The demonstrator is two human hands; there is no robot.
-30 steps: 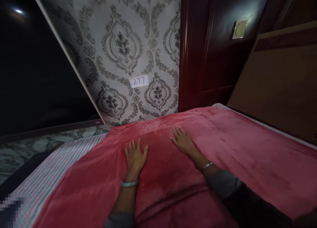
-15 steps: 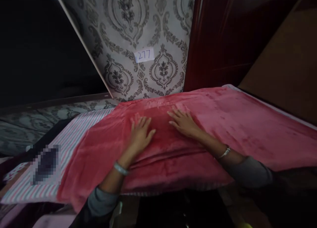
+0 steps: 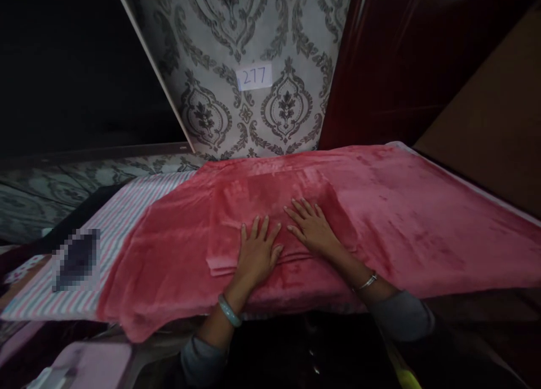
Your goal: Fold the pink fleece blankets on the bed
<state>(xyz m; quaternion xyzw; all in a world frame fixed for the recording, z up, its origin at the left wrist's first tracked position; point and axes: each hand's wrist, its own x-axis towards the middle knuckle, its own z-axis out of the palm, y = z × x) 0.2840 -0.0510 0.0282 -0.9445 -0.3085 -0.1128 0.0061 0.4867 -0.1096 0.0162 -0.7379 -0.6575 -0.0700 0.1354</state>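
Note:
A folded red plush cloth [image 3: 262, 194] lies on a larger pink-red plush blanket [image 3: 422, 220] of like material. Both palms face down on the folded cloth. My left hand [image 3: 257, 253] rests near its front edge, fingers spread and pointing away from me, a pale bangle on the wrist. To its right, my right hand [image 3: 313, 228] lies flat with fingers apart, a thin silver bracelet on that wrist. Neither hand grips anything. The layered front folds of the cloth show left of my left hand and between the hands.
Striped fabric [image 3: 147, 197] shows at the left under the blanket, with a blurred dark patch [image 3: 78, 259] on it. Behind stand a patterned wall [image 3: 211, 96] with a "277" label [image 3: 254, 76] and a dark red panel [image 3: 380, 67]. A pink padded seat [image 3: 99, 363] is at lower left.
My left hand has moved right and toward me on the cloth; my right hand has shifted slightly toward me. More of the folded cloth's far part shows, and the view has moved a little.

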